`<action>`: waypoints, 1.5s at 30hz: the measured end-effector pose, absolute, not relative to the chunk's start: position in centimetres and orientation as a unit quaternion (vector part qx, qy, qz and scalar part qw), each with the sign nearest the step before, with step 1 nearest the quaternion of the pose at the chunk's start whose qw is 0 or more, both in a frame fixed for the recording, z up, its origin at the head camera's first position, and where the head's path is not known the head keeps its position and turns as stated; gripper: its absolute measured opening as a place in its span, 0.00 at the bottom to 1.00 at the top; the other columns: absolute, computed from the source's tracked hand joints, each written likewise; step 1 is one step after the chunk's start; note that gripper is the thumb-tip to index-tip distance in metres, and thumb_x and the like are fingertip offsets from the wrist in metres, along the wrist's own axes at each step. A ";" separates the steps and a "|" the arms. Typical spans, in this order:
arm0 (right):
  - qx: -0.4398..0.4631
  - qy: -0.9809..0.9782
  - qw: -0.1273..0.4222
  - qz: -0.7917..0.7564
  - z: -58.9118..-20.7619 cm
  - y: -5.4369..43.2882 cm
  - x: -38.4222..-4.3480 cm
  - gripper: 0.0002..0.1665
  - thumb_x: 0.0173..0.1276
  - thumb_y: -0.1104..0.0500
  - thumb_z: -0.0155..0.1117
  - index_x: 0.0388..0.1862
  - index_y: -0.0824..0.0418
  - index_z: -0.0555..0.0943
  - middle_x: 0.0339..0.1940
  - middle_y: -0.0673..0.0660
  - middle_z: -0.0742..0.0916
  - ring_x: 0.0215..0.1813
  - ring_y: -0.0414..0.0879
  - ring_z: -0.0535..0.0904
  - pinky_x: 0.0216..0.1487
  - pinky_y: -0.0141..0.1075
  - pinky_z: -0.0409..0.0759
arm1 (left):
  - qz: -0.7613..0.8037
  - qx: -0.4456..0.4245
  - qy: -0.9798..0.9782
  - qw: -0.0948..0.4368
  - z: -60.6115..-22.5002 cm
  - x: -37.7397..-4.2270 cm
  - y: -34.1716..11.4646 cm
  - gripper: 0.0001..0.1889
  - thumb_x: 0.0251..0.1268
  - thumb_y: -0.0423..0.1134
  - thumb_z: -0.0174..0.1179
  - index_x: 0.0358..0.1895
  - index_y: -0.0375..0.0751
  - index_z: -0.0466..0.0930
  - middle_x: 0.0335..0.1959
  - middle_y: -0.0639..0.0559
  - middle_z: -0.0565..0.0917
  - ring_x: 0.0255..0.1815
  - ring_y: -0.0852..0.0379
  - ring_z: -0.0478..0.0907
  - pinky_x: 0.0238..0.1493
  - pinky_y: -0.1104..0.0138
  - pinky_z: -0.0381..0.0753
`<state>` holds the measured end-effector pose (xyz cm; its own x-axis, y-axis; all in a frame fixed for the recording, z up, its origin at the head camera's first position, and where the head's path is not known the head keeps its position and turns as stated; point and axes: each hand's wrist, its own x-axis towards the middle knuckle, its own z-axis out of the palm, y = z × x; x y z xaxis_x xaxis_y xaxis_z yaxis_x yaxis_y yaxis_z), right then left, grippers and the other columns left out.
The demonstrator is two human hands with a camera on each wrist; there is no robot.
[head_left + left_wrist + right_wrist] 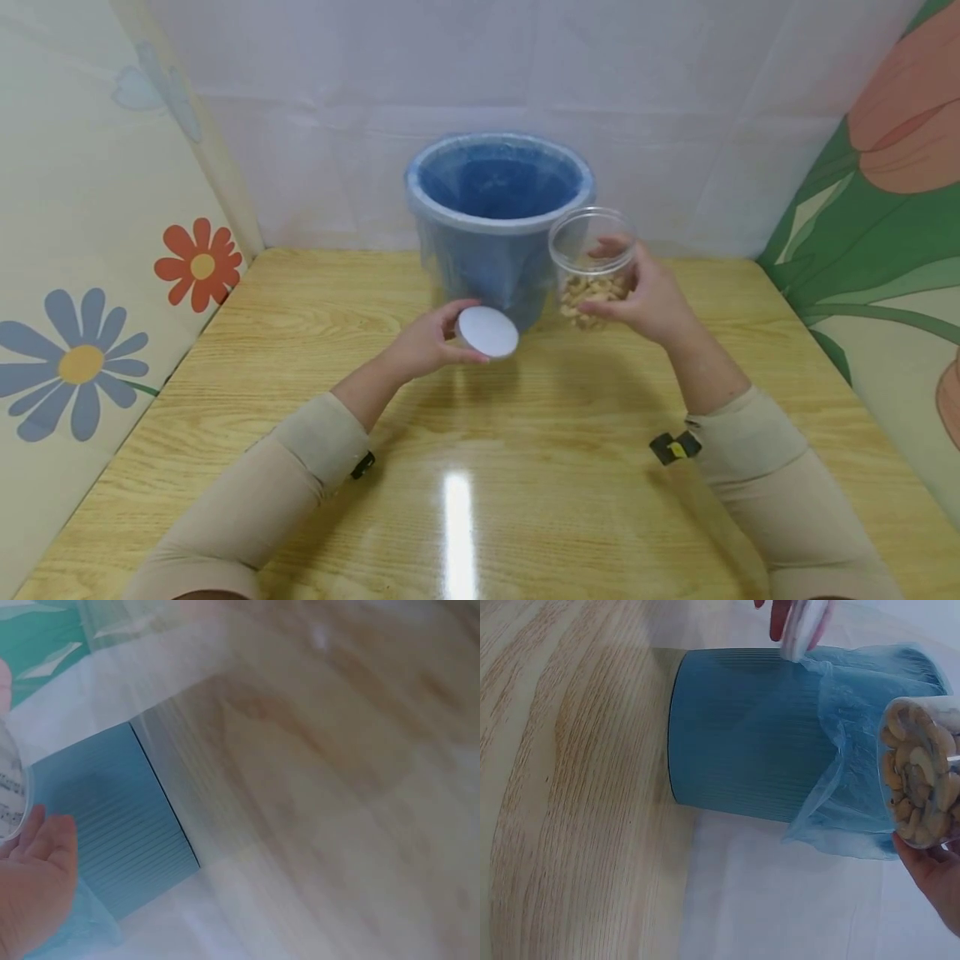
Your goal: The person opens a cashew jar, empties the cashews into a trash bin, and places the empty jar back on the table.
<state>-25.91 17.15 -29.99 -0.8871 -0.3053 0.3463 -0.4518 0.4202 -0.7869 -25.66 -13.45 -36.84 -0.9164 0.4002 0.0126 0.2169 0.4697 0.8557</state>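
Note:
My left hand (423,342) pinches a round white lid (487,332) by its edge, in front of the bin. My right hand (654,302) grips a clear plastic jar (592,265), lidless and partly filled with cashews (592,293). The jar is held off the table beside the bin's right rim. In the right wrist view the cashews (915,780) show through the jar's base, and the lid (802,630) is seen edge-on. A blue bin (487,258) with a thin translucent bag folded over its rim stands upright behind both hands.
The bin stands at the back of a wood-grain table (555,483), near a white sheet (675,133). Flower-printed panels, one on the left (75,208) and one on the right (900,350), flank the table. Both wrists wear small dark devices.

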 end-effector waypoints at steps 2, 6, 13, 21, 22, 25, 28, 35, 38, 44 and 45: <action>0.230 -0.837 0.078 0.491 -30.0 17.2 -25.9 0.49 0.43 0.65 0.77 0.64 0.59 0.63 0.58 0.57 0.76 0.52 0.48 0.74 0.48 0.30 0.75 | 0.460 0.180 0.864 0.102 -36.9 -25.7 -13.5 0.46 0.37 0.49 0.75 0.65 0.48 0.63 0.62 0.47 0.69 0.61 0.47 0.68 0.61 0.56 0.67; 0.229 -0.835 0.078 0.495 -30.0 17.2 -25.9 0.49 0.43 0.65 0.77 0.64 0.59 0.63 0.58 0.57 0.76 0.52 0.47 0.73 0.49 0.30 0.75 | 0.437 0.182 0.874 0.112 -37.2 -25.8 -13.5 0.46 0.37 0.49 0.75 0.65 0.46 0.63 0.63 0.46 0.68 0.62 0.46 0.66 0.61 0.56 0.68; 0.226 -0.834 0.072 0.498 -29.8 17.3 -25.7 0.49 0.44 0.64 0.76 0.65 0.59 0.62 0.59 0.58 0.75 0.54 0.48 0.72 0.49 0.30 0.73 | 0.397 0.182 0.887 0.151 -37.4 -25.7 -13.5 0.49 0.34 0.54 0.74 0.66 0.46 0.62 0.64 0.45 0.67 0.63 0.45 0.65 0.60 0.54 0.68; 0.224 -0.839 0.076 0.490 -29.8 17.4 -25.8 0.49 0.44 0.63 0.77 0.65 0.58 0.62 0.59 0.57 0.75 0.55 0.48 0.72 0.51 0.34 0.72 | 0.361 0.180 0.899 0.170 -37.8 -25.5 -13.4 0.51 0.33 0.56 0.74 0.66 0.45 0.61 0.60 0.46 0.70 0.60 0.48 0.67 0.61 0.55 0.66; 0.224 -0.840 0.077 0.488 -29.8 17.4 -25.8 0.49 0.44 0.63 0.77 0.65 0.58 0.62 0.59 0.57 0.75 0.55 0.48 0.72 0.51 0.35 0.72 | 0.359 0.178 0.900 0.173 -37.8 -25.5 -13.3 0.51 0.33 0.56 0.74 0.66 0.45 0.61 0.60 0.47 0.71 0.60 0.49 0.67 0.62 0.55 0.65; 0.225 -0.841 0.079 0.485 -29.8 17.4 -25.8 0.49 0.44 0.63 0.77 0.64 0.58 0.62 0.59 0.57 0.75 0.55 0.48 0.72 0.51 0.36 0.72 | 0.347 0.179 0.903 0.176 -37.9 -25.6 -13.3 0.51 0.33 0.56 0.74 0.66 0.43 0.61 0.59 0.47 0.71 0.59 0.49 0.67 0.62 0.56 0.65; 0.227 -0.841 0.082 0.485 -29.8 17.4 -25.9 0.49 0.44 0.63 0.77 0.64 0.58 0.62 0.59 0.57 0.76 0.54 0.48 0.72 0.51 0.36 0.72 | 0.343 0.182 0.903 0.181 -38.1 -25.6 -13.2 0.51 0.33 0.55 0.74 0.66 0.42 0.62 0.58 0.47 0.72 0.58 0.50 0.68 0.62 0.56 0.64; 0.231 -0.834 0.082 0.494 -29.8 17.5 -25.9 0.48 0.44 0.65 0.76 0.64 0.58 0.62 0.58 0.58 0.76 0.54 0.48 0.73 0.50 0.32 0.73 | 0.323 0.194 0.906 0.192 -38.6 -25.7 -13.0 0.51 0.34 0.55 0.74 0.65 0.38 0.62 0.59 0.45 0.72 0.59 0.49 0.67 0.63 0.57 0.64; 0.232 -0.833 0.082 0.496 -29.9 17.5 -25.9 0.48 0.44 0.65 0.76 0.64 0.58 0.62 0.58 0.58 0.76 0.54 0.48 0.73 0.50 0.31 0.73 | 0.317 0.194 0.908 0.195 -38.5 -25.7 -13.0 0.51 0.35 0.54 0.74 0.66 0.37 0.61 0.59 0.44 0.71 0.60 0.48 0.67 0.63 0.56 0.63; 0.232 -0.833 0.083 0.496 -29.9 17.6 -26.0 0.48 0.44 0.65 0.76 0.64 0.58 0.62 0.59 0.57 0.75 0.54 0.48 0.73 0.50 0.31 0.74 | 0.309 0.196 0.910 0.196 -38.5 -25.8 -13.1 0.50 0.35 0.53 0.74 0.65 0.37 0.61 0.61 0.43 0.69 0.62 0.48 0.65 0.64 0.56 0.62; 0.232 -0.832 0.082 0.497 -29.9 17.6 -26.0 0.48 0.44 0.65 0.76 0.64 0.58 0.62 0.59 0.57 0.75 0.54 0.48 0.73 0.50 0.31 0.74 | 0.306 0.198 0.911 0.195 -38.5 -25.9 -13.1 0.50 0.35 0.54 0.74 0.65 0.37 0.62 0.61 0.44 0.69 0.62 0.48 0.64 0.64 0.56 0.61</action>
